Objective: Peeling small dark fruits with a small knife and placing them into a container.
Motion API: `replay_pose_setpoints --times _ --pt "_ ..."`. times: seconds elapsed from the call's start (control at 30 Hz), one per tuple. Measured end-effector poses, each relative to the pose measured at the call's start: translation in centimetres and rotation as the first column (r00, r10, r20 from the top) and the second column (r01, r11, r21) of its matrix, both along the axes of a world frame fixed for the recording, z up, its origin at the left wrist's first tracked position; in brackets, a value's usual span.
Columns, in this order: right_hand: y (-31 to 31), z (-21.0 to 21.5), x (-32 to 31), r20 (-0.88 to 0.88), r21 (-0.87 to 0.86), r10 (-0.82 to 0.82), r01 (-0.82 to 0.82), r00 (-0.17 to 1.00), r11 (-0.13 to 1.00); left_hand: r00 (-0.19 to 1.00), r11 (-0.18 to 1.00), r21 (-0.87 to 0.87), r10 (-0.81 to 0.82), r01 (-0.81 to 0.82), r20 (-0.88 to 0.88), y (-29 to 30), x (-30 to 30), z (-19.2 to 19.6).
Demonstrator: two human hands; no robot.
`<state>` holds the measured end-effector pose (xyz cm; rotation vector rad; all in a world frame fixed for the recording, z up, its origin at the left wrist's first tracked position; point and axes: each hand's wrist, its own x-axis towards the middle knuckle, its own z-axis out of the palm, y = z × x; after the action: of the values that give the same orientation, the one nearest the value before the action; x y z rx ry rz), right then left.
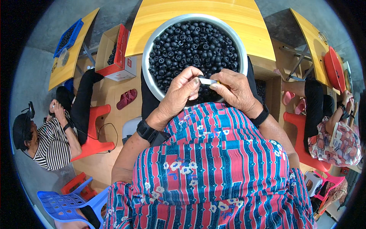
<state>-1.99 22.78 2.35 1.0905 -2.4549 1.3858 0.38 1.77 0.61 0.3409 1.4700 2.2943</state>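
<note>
A black olive-like piece [201, 76], largely hidden by fingers, is pinched in the left hand [183, 88] over the near rim of the metal basin [242, 51]. A small knife [207, 81] with a pale blade is gripped in the right hand [235, 89], its tip beside the piece; whether the edge has entered cannot be told. For good control, the piece should be steadied between thumb and forefinger, the left thumb tucked clear of the blade's path, and short, light strokes made, with both wrists braced low so that anything dropped is caught by the basin.

The basin is heaped with black pieces [194, 47], many showing ringed openings. Beyond its far rim, a yellow table [257, 28] is overlapped by it. To the basin's left are seen a red-and-white carton [121, 65], a maroon sandal [127, 99] and, farther off, a blue crate [79, 25] on another table. Left of the basin, a co-worker in a striped shirt [55, 145] is seated; well to its right, another in a patterned top [337, 142] is seated below a red tub [331, 70].
</note>
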Motion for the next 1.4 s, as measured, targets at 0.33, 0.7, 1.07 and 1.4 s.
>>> replay_pose_setpoints --times 0.33,0.7,1.07,1.4 --pt "-0.2 0.0 -0.2 0.213 -0.047 -0.199 0.213 0.957 0.976 1.000 1.000 -0.012 -0.024 0.023 -0.015 0.2 0.1 0.5" --pt "-0.7 1.5 0.5 0.054 0.058 0.017 -0.020 0.998 0.998 0.990 0.986 0.163 -0.054 0.032 0.132 0.1 -0.2 -0.8" --pt "-0.6 0.5 0.6 -0.102 0.116 0.004 0.008 0.995 0.993 0.969 0.962 0.268 -0.012 -0.057 0.248 0.1 -0.2 -0.5" --pt "-0.9 1.1 0.7 -0.049 0.095 -0.047 0.051 0.998 0.994 0.992 0.983 0.184 -0.042 0.019 0.120 0.1 0.0 -0.9"
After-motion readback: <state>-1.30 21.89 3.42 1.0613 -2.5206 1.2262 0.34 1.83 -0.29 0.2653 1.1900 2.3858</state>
